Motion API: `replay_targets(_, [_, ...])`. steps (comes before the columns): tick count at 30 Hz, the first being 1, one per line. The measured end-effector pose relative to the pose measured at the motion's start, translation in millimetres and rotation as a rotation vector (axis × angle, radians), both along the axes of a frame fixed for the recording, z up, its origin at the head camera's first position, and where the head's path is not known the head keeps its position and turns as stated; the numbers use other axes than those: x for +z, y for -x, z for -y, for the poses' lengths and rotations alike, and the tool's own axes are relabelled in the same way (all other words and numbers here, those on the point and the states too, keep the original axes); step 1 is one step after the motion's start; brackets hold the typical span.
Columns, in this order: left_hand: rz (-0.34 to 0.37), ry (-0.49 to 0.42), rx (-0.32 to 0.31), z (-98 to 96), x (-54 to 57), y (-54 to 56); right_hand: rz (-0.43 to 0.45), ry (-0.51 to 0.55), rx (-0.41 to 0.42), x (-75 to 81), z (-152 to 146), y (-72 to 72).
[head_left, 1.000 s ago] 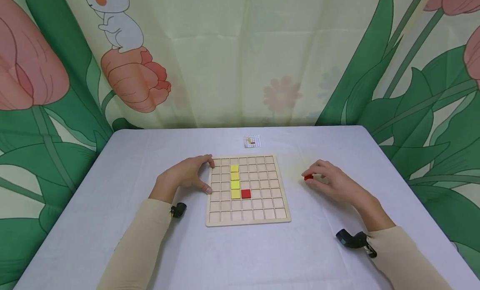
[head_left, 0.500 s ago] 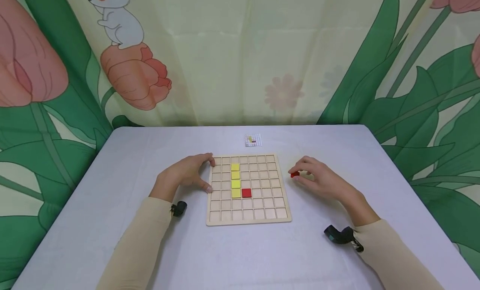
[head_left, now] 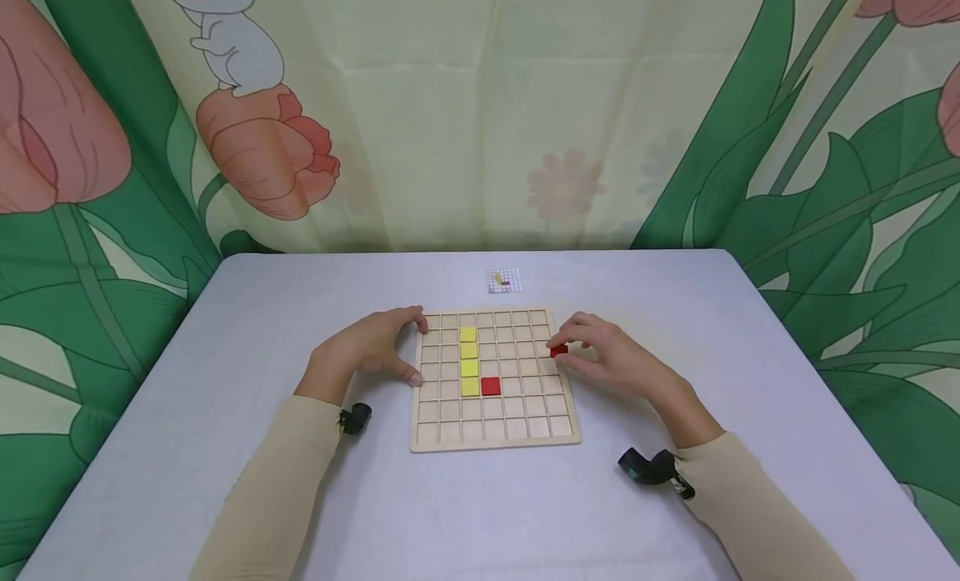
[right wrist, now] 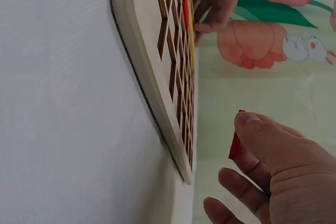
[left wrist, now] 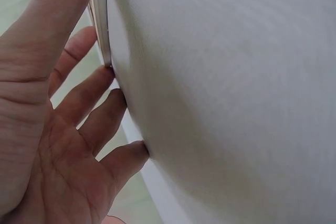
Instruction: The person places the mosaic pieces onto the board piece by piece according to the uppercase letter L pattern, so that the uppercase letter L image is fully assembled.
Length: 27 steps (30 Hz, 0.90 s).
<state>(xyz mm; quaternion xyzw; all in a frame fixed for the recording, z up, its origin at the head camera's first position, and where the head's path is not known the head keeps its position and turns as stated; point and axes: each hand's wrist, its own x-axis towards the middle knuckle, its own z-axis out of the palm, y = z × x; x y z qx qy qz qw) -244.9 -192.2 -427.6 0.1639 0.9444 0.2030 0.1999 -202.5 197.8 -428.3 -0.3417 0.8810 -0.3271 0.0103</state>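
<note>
A wooden grid board (head_left: pixel 495 435) lies on the white-covered table. Several yellow square tiles (head_left: pixel 468 368) form a column in its cells, and one red square tile (head_left: pixel 491 386) sits right of the lowest yellow one. My left hand (head_left: pixel 371 343) rests at the board's left edge, thumb and fingers spread; in the left wrist view its fingertips (left wrist: pixel 139 149) touch the tablecloth beside the board. Between thumb and fingers, my right hand (head_left: pixel 615 360) pinches another red tile (head_left: pixel 558 350), which overlaps the board's right rim. The right wrist view shows this held tile (right wrist: pixel 234 145) raised above the board's level.
Behind the board lies a small card (head_left: pixel 503 281) printed with a grid and coloured squares. A patterned curtain (head_left: pixel 480 147) hangs beyond the table's far edge. Black wrist cameras (head_left: pixel 648 467) sit at both sleeves.
My right hand has moved left with the pinched red tile, from the tablecloth to the board's right rim. The left hand and the tiles in the grid stay put.
</note>
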Motion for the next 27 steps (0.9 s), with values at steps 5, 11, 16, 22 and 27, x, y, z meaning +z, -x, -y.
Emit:
replay_targets(5, [0.003,-0.004,0.002,0.4,0.2,0.3,0.038,0.004,0.014,1.3,12.2,-0.5])
replay_targets(11, [0.006,-0.014,-0.005,0.8,-0.4,0.2,0.050,0.007,0.032,-3.4,22.1,0.0])
replay_targets(16, [-0.007,-0.012,-0.008,1.7,-1.1,0.2,0.066,0.010,0.069,-3.4,33.3,-0.7])
replay_targets(22, [0.001,-0.012,-0.004,1.1,-1.0,0.7,0.099,-0.009,0.083,-4.2,44.5,-2.3])
replay_targets(27, [0.012,-0.020,0.001,0.6,-2.3,0.6,0.114,-0.009,0.089,-8.1,49.1,-3.9])
